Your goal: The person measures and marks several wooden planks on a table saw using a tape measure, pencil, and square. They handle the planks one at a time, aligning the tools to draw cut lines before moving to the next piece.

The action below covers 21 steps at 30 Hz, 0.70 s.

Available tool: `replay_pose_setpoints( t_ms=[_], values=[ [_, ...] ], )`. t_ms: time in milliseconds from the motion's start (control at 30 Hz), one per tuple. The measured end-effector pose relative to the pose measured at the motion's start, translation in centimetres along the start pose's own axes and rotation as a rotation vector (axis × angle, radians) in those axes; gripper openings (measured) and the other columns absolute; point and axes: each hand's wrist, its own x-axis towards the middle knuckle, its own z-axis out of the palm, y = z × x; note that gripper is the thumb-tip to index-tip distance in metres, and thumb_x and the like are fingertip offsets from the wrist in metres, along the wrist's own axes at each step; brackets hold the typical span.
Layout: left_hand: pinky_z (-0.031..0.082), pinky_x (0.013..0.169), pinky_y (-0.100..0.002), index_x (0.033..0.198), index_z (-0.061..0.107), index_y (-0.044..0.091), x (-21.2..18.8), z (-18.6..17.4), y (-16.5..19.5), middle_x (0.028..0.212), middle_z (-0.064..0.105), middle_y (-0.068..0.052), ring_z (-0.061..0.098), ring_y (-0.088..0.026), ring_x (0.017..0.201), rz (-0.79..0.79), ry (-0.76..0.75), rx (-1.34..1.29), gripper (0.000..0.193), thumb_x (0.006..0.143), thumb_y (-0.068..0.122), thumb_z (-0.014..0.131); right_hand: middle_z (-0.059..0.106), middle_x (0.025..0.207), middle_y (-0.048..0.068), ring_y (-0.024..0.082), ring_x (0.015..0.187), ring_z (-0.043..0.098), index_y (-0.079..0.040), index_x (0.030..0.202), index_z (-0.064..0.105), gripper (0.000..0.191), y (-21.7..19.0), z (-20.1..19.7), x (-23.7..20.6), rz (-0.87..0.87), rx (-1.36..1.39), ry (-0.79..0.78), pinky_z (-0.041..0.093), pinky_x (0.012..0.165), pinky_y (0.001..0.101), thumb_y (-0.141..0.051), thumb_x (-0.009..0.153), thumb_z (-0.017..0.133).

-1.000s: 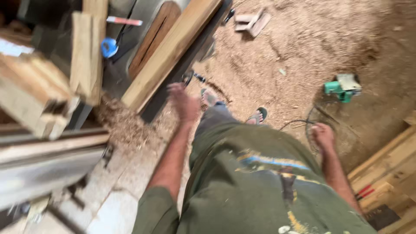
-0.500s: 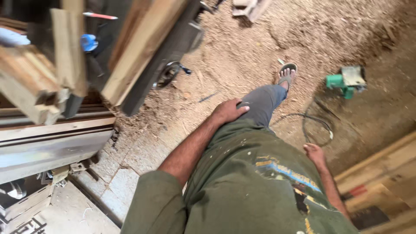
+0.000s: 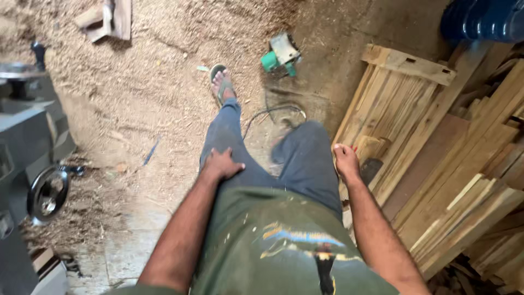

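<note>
I look down at my own body on a sawdust-covered floor (image 3: 142, 109). My left hand (image 3: 222, 163) rests loosely on my left thigh, holding nothing, fingers slightly apart. My right hand (image 3: 346, 159) hangs beside my right leg, fingers curled, empty, close to a stack of wooden frames (image 3: 393, 104) leaning at the right. My left foot in a green sandal (image 3: 220, 82) is stepped forward. I wear blue jeans and a green paint-stained shirt.
A green power tool (image 3: 281, 54) with a black cable (image 3: 273, 112) lies ahead on the floor. A grey machine with a black handwheel (image 3: 48, 192) stands at the left. Planks (image 3: 475, 196) pile at the right; a blue container (image 3: 486, 19) sits top right. Wood scraps (image 3: 109, 19) lie far ahead.
The view has swung right, away from the machine and its planks, toward the stacked wood. My left hand came down from near the planks onto my thigh; my left foot stepped forward.
</note>
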Motion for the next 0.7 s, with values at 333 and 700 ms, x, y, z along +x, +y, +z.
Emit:
replay_pose_setpoints(
  t_ms=[333, 700],
  values=[
    [0.043, 0.112, -0.055, 0.158, 0.031, 0.04, 11.5, 6.0, 5.2, 0.165, 0.013, -0.031, 0.034, -0.052, 0.144, -0.184, 0.308, -0.327, 0.113, 0.061, 0.058, 0.087, 0.067, 0.091, 0.002, 0.015, 0.081, 0.061, -0.008, 0.103, 0.067, 0.022, 1.7, 11.8, 30.3, 0.293, 0.356, -0.484, 0.049, 0.073, 0.0314, -0.029, 0.103, 0.06],
    [0.046, 0.103, -0.063, 0.122, 0.071, 0.019, 21.3, 20.3, 1.2, 0.139, 0.05, -0.036, 0.052, -0.054, 0.129, -0.165, 0.771, -0.255, 0.082, 0.047, 0.05, 0.086, 0.068, 0.083, 0.001, 0.017, 0.073, 0.063, -0.014, 0.095, 0.068, 0.021, 13.3, 36.1, 59.3, 0.645, 0.67, -0.324, 0.05, 0.062, 0.0371, -0.029, 0.096, 0.053]
  ],
)
